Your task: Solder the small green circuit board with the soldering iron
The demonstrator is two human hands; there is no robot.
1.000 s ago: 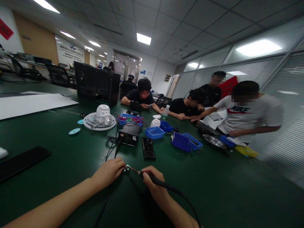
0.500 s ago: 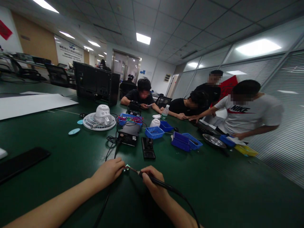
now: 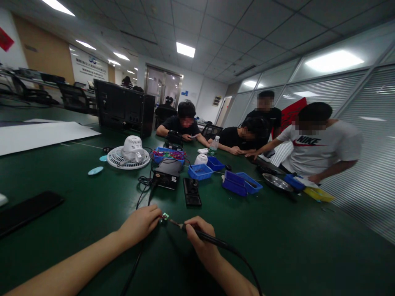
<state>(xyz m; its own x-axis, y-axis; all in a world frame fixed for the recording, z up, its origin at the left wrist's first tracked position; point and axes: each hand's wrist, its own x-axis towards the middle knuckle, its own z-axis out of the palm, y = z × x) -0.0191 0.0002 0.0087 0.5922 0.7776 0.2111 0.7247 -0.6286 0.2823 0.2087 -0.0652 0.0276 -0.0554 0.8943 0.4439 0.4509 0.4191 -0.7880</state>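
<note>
My left hand (image 3: 145, 222) is closed at the edge of a small green circuit board (image 3: 166, 216), with short reddish wires by the fingertips. In my right hand (image 3: 202, 238) is a black-handled soldering iron (image 3: 212, 239), its metal tip pointing left and lying close to the board. Whether the tip touches the board is too small to tell. The iron's black cable curves down past my right forearm. Beyond my hands stand a black soldering station (image 3: 167, 174) and a black stand (image 3: 191, 192).
A white fan part (image 3: 128, 158) lies back left, near a bin of red wires (image 3: 169, 155). Blue bins (image 3: 200, 172), a bottle (image 3: 214, 146), a metal pan (image 3: 277, 182) and a yellow bin (image 3: 319, 194) stand further right. Several people are across the green table (image 3: 262, 246).
The iron's tip has drawn slightly right, away from the board, and more of the board shows. The person standing at the back right has shifted left.
</note>
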